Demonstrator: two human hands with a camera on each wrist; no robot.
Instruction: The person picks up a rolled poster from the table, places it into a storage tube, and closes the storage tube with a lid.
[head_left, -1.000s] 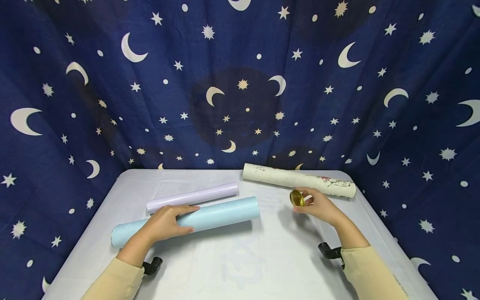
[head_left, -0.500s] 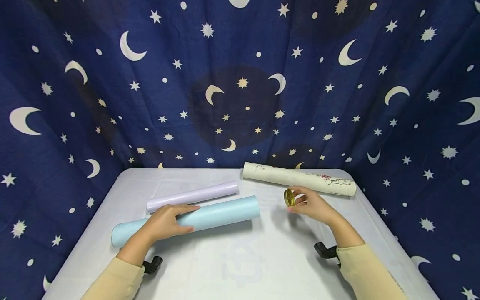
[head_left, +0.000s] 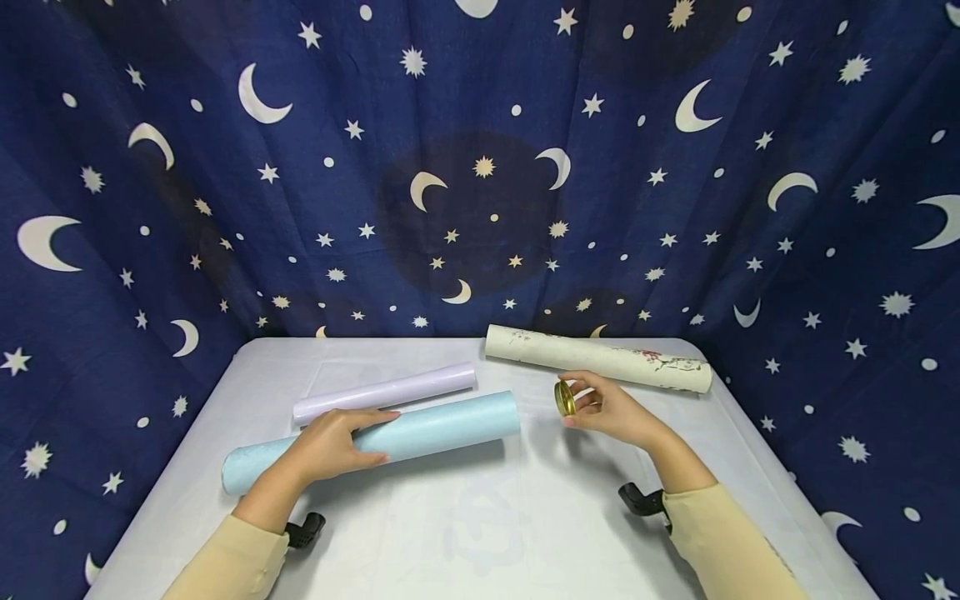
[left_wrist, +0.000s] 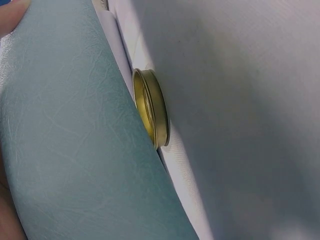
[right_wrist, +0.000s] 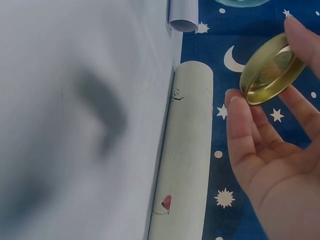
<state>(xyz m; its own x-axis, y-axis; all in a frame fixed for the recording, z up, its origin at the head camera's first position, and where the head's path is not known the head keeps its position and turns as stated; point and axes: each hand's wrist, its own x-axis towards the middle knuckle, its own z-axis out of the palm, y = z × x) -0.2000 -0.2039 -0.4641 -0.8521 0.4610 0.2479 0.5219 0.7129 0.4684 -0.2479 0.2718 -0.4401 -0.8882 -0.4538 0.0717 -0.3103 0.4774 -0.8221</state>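
My left hand grips a light blue roll around its middle, thumb on the near side and fingers over the top. In the left wrist view the blue roll fills the left half. To its right, my right hand pinches a shallow, round gold tin lid between thumb and fingertips, held on edge above the table. The right wrist view shows the gold lid tilted, its hollow side visible. Another view of a gold lid appears beyond the blue roll's edge; I cannot tell whether it is the same one.
A thinner lilac roll lies behind the blue one. At the back right lies a cream roll with a blossom print. All are on a white-covered table, and a dark blue curtain with moons and stars surrounds it.
My right hand has moved left with the gold lid, closer to the right end of the blue roll, and the lid has turned more edge-on. The left hand stays put.
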